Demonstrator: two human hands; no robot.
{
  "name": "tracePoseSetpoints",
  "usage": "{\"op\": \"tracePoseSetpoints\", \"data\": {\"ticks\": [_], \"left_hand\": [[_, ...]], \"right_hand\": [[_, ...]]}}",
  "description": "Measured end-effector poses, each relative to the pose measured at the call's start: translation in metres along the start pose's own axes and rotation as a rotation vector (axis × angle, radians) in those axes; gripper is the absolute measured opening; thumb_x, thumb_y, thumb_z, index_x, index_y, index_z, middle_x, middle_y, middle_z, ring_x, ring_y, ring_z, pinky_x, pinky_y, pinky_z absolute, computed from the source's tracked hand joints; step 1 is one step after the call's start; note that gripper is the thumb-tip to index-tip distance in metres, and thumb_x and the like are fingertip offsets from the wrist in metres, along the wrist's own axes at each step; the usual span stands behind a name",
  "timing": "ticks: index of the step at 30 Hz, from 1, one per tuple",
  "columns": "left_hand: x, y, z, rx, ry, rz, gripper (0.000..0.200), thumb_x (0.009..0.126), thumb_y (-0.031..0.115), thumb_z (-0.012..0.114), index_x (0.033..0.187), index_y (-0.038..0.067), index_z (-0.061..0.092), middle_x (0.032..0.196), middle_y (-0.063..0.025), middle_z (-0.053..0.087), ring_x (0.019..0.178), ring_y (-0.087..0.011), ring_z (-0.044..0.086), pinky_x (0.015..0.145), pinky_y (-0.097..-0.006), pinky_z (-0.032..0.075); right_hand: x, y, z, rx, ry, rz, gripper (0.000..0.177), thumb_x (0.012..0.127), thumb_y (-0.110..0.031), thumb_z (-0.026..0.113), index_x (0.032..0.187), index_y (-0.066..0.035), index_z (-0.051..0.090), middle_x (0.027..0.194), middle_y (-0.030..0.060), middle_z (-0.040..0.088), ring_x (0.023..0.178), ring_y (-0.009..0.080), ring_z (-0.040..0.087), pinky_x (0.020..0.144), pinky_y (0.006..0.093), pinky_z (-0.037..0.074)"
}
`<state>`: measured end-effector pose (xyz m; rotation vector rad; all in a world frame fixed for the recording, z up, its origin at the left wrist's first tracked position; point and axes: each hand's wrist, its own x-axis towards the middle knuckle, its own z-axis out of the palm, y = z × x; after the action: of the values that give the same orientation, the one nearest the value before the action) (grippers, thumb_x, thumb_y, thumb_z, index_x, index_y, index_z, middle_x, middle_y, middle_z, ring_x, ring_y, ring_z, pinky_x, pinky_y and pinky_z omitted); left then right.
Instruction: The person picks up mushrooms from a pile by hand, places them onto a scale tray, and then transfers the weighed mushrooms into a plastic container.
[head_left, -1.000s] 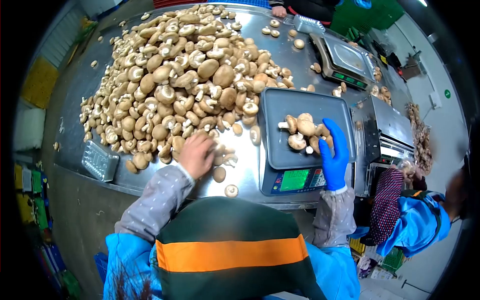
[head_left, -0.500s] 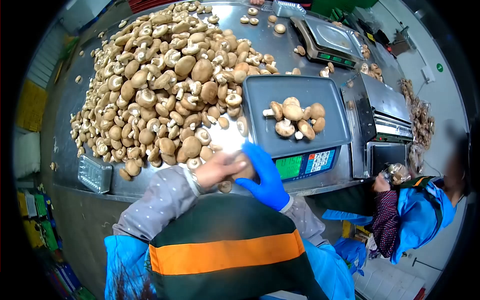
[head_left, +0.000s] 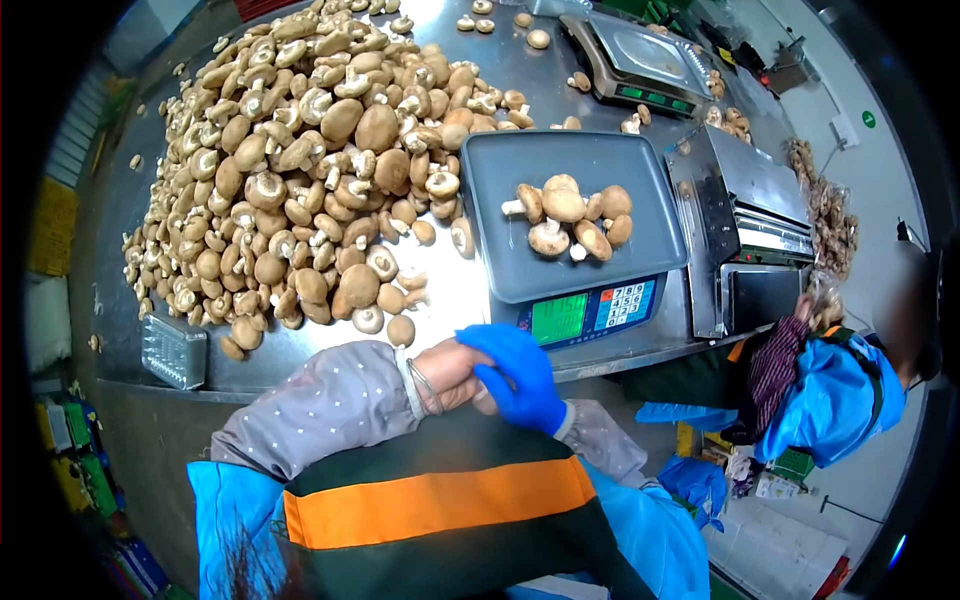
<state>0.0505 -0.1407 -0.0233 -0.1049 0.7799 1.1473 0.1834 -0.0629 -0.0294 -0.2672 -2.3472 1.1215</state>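
My bare left hand [head_left: 447, 372] is closed, low at the table's front edge and close to my apron. My right hand [head_left: 520, 382], in a blue glove, curls over the fingers of the left. Whatever lies between them, if anything, is hidden. Just beyond the hands stands a scale with a grey tray [head_left: 490, 270] and a lit green display [head_left: 559, 319]. On that tray rests a small cluster of shiitake mushrooms [head_left: 564, 203], caps and stems showing. A large heap of shiitake mushrooms [head_left: 290, 180] covers the table left of the scale. One loose mushroom [head_left: 400, 331] lies near my left wrist.
A clear plastic tray [head_left: 174, 352] sits at the left front edge. A metal machine [head_left: 745, 225] stands right of the scale, with a second scale [head_left: 640, 70] behind. Bagged mushrooms [head_left: 835, 235] lie at far right, near another person in a blue garment [head_left: 830, 395].
Both hands have drawn back from beside the scale toward my body. The mushroom between them is now hidden. The view has shifted slightly, and the other person's arm has moved further forward.
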Motion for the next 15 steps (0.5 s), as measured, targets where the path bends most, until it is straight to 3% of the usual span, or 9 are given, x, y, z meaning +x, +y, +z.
{"op": "tracePoseSetpoints", "data": {"ticks": [2, 5, 8, 9, 12, 13, 15], "left_hand": [[0.014, -0.01, -0.024, -0.116, -0.022, -0.09, 0.03, 0.095, 0.004, 0.045, 0.123, -0.006, 0.045, 0.119, -0.0199, 0.058, 0.105, -0.0286, 0.063, 0.093, -0.0386, 0.053], [0.011, 0.001, -0.021, -0.016, -0.128, -0.188, 0.032, 0.094, 0.002, 0.045, 0.125, -0.008, 0.044, 0.123, -0.0212, 0.056, 0.111, -0.0291, 0.06, 0.097, -0.0375, 0.05], [-0.001, 0.012, -0.015, -0.104, -0.161, -0.169, 0.034, 0.094, 0.003, 0.043, 0.126, -0.008, 0.043, 0.127, -0.0237, 0.053, 0.116, -0.0313, 0.056, 0.102, -0.041, 0.046], [0.002, 0.009, -0.021, -0.187, -0.142, -0.18, 0.038, 0.094, 0.008, 0.04, 0.129, -0.008, 0.042, 0.132, -0.025, 0.049, 0.12, -0.0344, 0.053, 0.107, -0.0467, 0.04], [0.009, 0.007, -0.02, -0.323, -0.253, -0.068, 0.04, 0.097, 0.015, 0.041, 0.129, -0.008, 0.04, 0.131, -0.0243, 0.05, 0.119, -0.0357, 0.053, 0.104, -0.0481, 0.042], [0.006, 0.012, -0.004, -0.217, -0.141, -0.032, 0.042, 0.095, 0.015, 0.035, 0.131, -0.007, 0.039, 0.137, -0.0239, 0.046, 0.124, -0.037, 0.048, 0.107, -0.0512, 0.037], [0.014, 0.022, 0.002, -0.259, -0.284, 0.001, 0.04, 0.096, 0.017, 0.038, 0.131, -0.003, 0.041, 0.13, -0.0221, 0.05, 0.118, -0.0328, 0.053, 0.103, -0.0467, 0.042]], "right_hand": [[-0.002, 0.004, 0.006, 0.036, 0.035, 0.193, 0.034, 0.086, -0.019, 0.063, 0.118, -0.008, 0.061, 0.107, 0.0145, 0.062, 0.1, 0.0343, 0.058, 0.088, 0.0426, 0.045], [0.006, 0.004, -0.005, -0.057, 0.021, 0.305, 0.037, 0.085, -0.023, 0.066, 0.118, -0.008, 0.061, 0.104, 0.0135, 0.062, 0.097, 0.0334, 0.059, 0.086, 0.0421, 0.046], [0.007, -0.004, -0.017, 0.117, -0.111, 0.141, 0.048, 0.082, -0.025, 0.07, 0.124, -0.008, 0.057, 0.112, 0.014, 0.06, 0.101, 0.0327, 0.057, 0.088, 0.041, 0.045], [0.008, -0.011, -0.02, 0.061, -0.186, 0.104, 0.061, 0.078, -0.026, 0.074, 0.131, -0.007, 0.05, 0.123, 0.0149, 0.056, 0.11, 0.0324, 0.055, 0.093, 0.0409, 0.044], [0.004, 0.0, -0.015, 0.077, -0.191, 0.146, 0.067, 0.075, -0.026, 0.077, 0.133, -0.007, 0.048, 0.132, 0.0138, 0.052, 0.123, 0.0321, 0.048, 0.102, 0.0407, 0.038], [0.007, 0.004, -0.024, 0.048, -0.223, 0.085, 0.071, 0.075, -0.023, 0.077, 0.136, -0.006, 0.045, 0.138, 0.0173, 0.045, 0.124, 0.0363, 0.046, 0.102, 0.0421, 0.039], [0.016, 0.009, -0.051, -0.017, -0.127, 0.037, 0.07, 0.076, -0.017, 0.076, 0.136, -0.003, 0.044, 0.137, 0.0174, 0.046, 0.123, 0.0342, 0.048, 0.102, 0.0406, 0.039]]}}
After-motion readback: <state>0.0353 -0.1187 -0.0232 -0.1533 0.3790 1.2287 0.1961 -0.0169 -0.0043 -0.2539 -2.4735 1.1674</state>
